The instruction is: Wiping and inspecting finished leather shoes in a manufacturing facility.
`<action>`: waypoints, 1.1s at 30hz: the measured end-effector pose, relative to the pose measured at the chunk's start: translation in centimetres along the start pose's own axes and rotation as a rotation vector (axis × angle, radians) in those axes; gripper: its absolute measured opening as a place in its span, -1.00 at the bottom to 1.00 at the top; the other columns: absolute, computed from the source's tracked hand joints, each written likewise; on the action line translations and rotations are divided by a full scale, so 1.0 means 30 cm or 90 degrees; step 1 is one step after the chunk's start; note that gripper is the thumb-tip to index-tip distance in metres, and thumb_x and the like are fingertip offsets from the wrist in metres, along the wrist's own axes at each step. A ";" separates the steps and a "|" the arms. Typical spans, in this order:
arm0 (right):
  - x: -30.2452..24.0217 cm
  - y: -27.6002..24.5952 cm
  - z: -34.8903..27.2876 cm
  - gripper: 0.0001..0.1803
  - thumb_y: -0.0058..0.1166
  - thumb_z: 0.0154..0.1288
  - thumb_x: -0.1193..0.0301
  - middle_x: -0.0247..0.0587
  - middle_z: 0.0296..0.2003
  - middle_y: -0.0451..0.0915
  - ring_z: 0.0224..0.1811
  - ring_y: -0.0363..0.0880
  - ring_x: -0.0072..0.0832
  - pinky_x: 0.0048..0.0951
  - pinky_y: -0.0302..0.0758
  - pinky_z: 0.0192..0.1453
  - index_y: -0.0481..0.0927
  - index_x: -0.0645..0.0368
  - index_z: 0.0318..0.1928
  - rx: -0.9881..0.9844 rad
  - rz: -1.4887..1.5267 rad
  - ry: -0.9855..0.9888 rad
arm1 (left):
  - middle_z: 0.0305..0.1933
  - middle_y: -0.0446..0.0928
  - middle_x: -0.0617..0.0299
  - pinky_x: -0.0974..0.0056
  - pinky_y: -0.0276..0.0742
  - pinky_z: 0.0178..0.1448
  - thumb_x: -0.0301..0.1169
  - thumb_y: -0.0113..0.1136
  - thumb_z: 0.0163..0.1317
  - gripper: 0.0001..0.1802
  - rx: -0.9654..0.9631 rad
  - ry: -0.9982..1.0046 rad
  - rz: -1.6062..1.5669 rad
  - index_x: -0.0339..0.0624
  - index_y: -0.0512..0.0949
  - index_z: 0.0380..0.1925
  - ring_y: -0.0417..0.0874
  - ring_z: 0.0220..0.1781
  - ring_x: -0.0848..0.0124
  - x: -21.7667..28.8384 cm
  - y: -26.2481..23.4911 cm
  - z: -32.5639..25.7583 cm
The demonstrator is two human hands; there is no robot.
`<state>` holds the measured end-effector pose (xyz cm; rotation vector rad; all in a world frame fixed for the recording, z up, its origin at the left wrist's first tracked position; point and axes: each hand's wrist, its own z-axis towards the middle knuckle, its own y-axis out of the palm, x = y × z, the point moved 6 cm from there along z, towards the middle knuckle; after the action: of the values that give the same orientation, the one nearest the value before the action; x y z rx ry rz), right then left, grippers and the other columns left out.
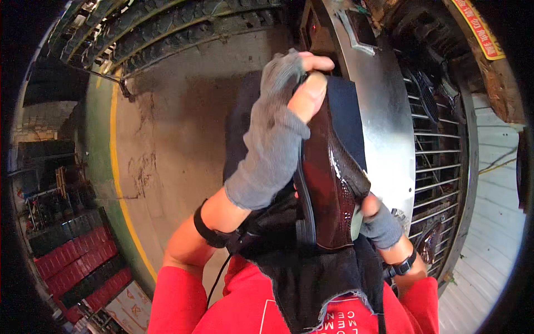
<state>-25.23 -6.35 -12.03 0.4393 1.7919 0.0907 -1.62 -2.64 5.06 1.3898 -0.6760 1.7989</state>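
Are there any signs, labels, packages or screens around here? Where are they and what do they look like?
Sign: top right, a slanted yellow strip with a red border and red characters.
Printed sheet: bottom left on the floor, flat, pale with orange-red marks.
Crates: lower left, stacked rows, red and dark.
Indicator light: top centre on the metal machine, a small red dot.
No screens show.

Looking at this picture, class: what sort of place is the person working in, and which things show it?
Probably a shoe factory or workshop. Both gloved hands, left hand and right hand, grip a glossy dark red shoe beside a metal machine; stacked red crates stand on the concrete floor.
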 end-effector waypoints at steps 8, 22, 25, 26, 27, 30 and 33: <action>-0.344 0.143 0.069 -0.28 0.33 0.39 0.16 -0.22 0.25 0.62 0.21 0.65 -0.46 -0.35 0.63 0.26 0.44 0.18 0.45 0.200 0.240 0.166 | 0.39 0.42 -0.17 -0.05 0.20 0.59 -0.26 0.26 0.36 -0.48 0.098 0.237 0.478 -0.19 0.58 0.29 0.37 0.45 -0.10 0.043 0.015 -0.075; -0.231 -0.020 0.382 -0.46 0.31 0.46 0.23 -0.24 0.14 0.66 0.09 0.61 -0.53 -0.45 0.55 0.22 0.57 0.27 0.31 0.339 0.267 -0.076 | 0.59 0.28 0.09 0.21 0.18 0.66 -0.12 -0.13 0.69 -0.31 0.013 -0.462 -0.347 -0.29 0.08 0.63 0.29 0.58 0.33 -0.536 0.007 -0.281; -0.232 -0.049 0.404 -0.45 0.29 0.47 0.23 -0.24 0.14 0.66 0.11 0.61 -0.50 -0.42 0.54 0.25 0.54 0.27 0.33 0.340 0.246 -0.113 | 0.53 0.35 0.03 0.22 0.20 0.63 -0.03 -0.14 0.69 -0.25 0.044 -0.378 -0.099 -0.33 0.08 0.62 0.32 0.55 0.31 -0.515 0.003 -0.228; -0.236 -0.061 0.409 -0.45 0.27 0.49 0.22 -0.24 0.15 0.66 0.12 0.60 -0.49 -0.42 0.53 0.26 0.54 0.27 0.34 0.340 0.240 -0.116 | 0.53 0.35 0.03 0.22 0.20 0.63 -0.03 -0.14 0.69 -0.25 0.037 -0.367 -0.096 -0.33 0.08 0.62 0.32 0.55 0.31 -0.507 0.004 -0.215; -0.247 -0.060 0.406 -0.45 0.25 0.50 0.21 -0.23 0.14 0.66 0.12 0.60 -0.50 -0.42 0.52 0.27 0.53 0.28 0.34 0.311 0.243 -0.109 | 0.54 0.33 0.03 0.21 0.18 0.64 0.01 -0.17 0.69 -0.23 0.035 -0.394 -0.150 -0.33 0.07 0.62 0.31 0.56 0.31 -0.514 0.008 -0.218; -0.266 -0.055 0.397 -0.42 0.10 0.57 0.20 -0.12 0.18 0.66 0.16 0.68 -0.43 -0.37 0.61 0.29 0.42 0.28 0.42 0.198 0.269 -0.097 | 0.60 0.24 0.05 0.17 0.13 0.67 0.10 -0.27 0.69 -0.19 -0.012 -0.373 -0.235 -0.34 0.05 0.63 0.25 0.61 0.29 -0.510 0.005 -0.225; -0.213 -0.130 0.303 -0.38 0.11 0.56 0.13 -0.01 0.13 0.70 0.06 0.78 -0.29 -0.23 0.72 0.25 0.41 0.27 0.42 0.275 0.398 -0.090 | 0.67 0.17 -0.03 0.15 0.01 0.72 0.05 -0.27 0.70 -0.22 -0.153 -0.333 0.143 -0.37 0.11 0.60 0.19 0.67 0.21 -0.442 0.015 -0.224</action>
<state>-16.28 -13.66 -9.73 1.2765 1.4753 0.1044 -4.10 -0.87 -9.51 1.6789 -1.3205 1.4518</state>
